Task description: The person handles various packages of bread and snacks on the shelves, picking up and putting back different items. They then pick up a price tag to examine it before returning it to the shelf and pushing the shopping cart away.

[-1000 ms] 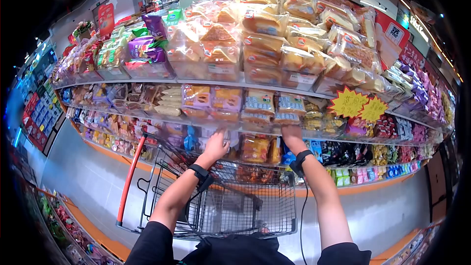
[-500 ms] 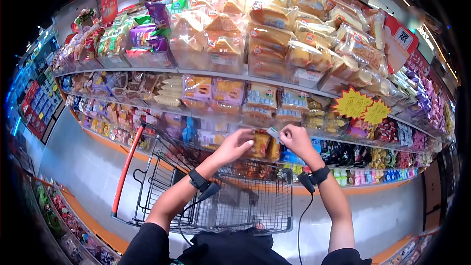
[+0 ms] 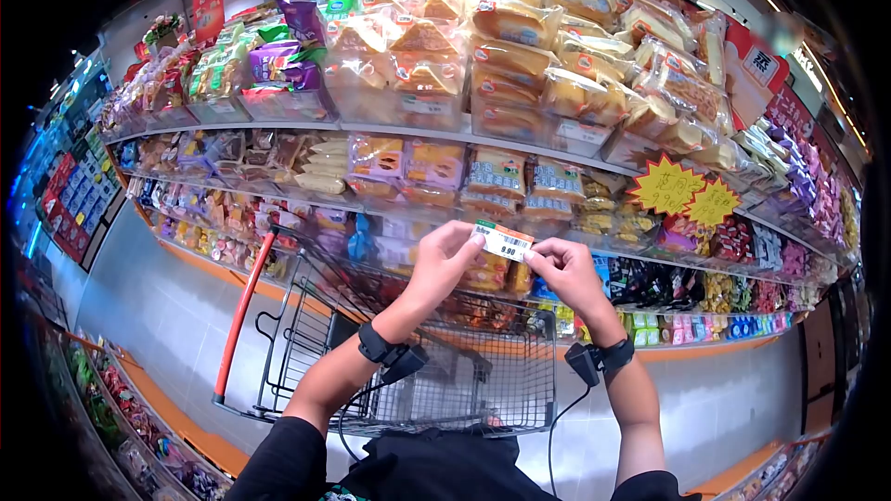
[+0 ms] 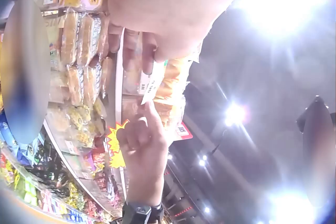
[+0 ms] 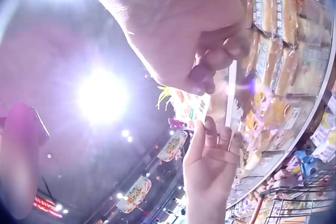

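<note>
A small white price tag (image 3: 502, 241) with a green and orange top edge and "9.90" printed on it is held up in front of the shelves. My left hand (image 3: 444, 264) pinches its left end between thumb and fingers. At the other end, the thumb and fingers of my right hand (image 3: 568, 274) grip the tag's right edge. The right wrist view shows the tag (image 5: 202, 107) between both hands. Behind it on the middle shelf lie packs of bread with blue lettering (image 3: 495, 176), and packs in yellow and purple wrapping (image 3: 434, 164) are to their left.
Below my arms stands a black wire shopping cart (image 3: 520, 371) with a red handle (image 3: 244, 320) on the left. Bagged breads (image 3: 510, 23) are piled on the top shelf. Yellow starburst signs (image 3: 665, 187) hang from the shelf edge at right.
My right hand has come back from the shelf edge with the price tag. My left hand has moved in and taken its other end, and the tag's printed face now shows.
</note>
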`<control>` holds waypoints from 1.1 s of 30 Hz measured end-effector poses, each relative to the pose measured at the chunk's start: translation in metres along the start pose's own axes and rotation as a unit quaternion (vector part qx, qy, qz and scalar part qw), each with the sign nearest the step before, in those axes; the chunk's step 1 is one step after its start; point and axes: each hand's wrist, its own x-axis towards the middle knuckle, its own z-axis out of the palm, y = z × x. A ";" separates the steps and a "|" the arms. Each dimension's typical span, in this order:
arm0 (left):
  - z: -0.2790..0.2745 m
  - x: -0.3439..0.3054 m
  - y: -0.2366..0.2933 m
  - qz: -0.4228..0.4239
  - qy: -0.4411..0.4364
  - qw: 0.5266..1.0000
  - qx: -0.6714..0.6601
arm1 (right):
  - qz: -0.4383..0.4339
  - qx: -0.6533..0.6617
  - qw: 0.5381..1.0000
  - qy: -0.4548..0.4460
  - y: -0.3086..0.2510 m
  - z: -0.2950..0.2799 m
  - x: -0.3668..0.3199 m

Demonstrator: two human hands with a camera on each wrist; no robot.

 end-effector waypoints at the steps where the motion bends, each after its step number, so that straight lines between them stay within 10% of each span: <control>1: 0.000 -0.002 0.005 0.005 0.003 1.000 0.000 | -0.011 0.019 1.000 0.005 -0.001 0.003 0.000; 33: -0.001 -0.015 0.031 -0.062 0.005 0.994 -0.088 | -0.069 0.068 0.988 0.121 -0.033 0.035 -0.025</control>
